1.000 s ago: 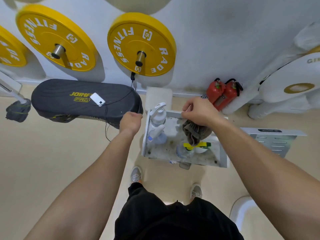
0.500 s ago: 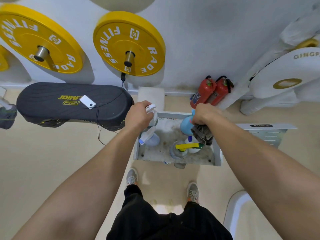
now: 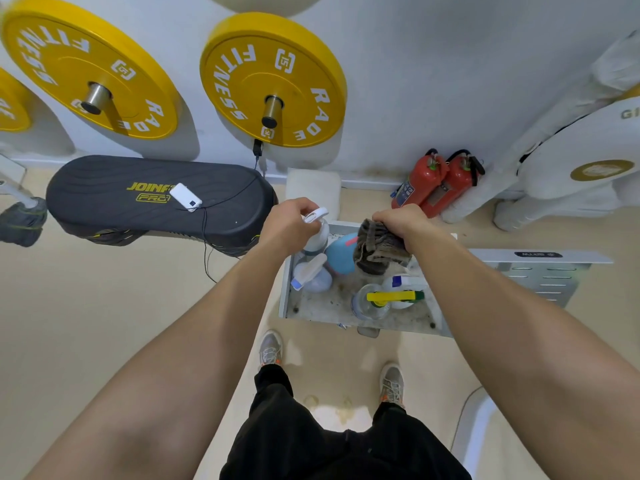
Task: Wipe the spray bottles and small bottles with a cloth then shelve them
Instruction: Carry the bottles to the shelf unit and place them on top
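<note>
My left hand [image 3: 292,221] grips the white trigger head of a clear spray bottle [image 3: 317,237] at the back left of a grey metal shelf tray [image 3: 285,289]. My right hand [image 3: 401,221] holds a bunched brown-grey cloth [image 3: 377,249] over the tray's back right. A blue bottle [image 3: 337,252] stands between the two hands. A second white-headed spray bottle [image 3: 311,275] stands just in front of the held one. A clear bottle with a yellow and green trigger [image 3: 377,299] and a small white bottle [image 3: 401,284] are at the tray's front right.
A black padded bench [image 3: 145,199] with a white phone [image 3: 186,197] on a cable lies to the left. Yellow weight plates [image 3: 273,77] hang on the wall. Two red fire extinguishers [image 3: 436,181] stand behind the tray. A grey perforated panel [image 3: 543,271] lies right of it.
My left hand went from the bench edge to the spray bottle's head and gripped it. My right hand shifted the cloth, uncovering the blue bottle.
</note>
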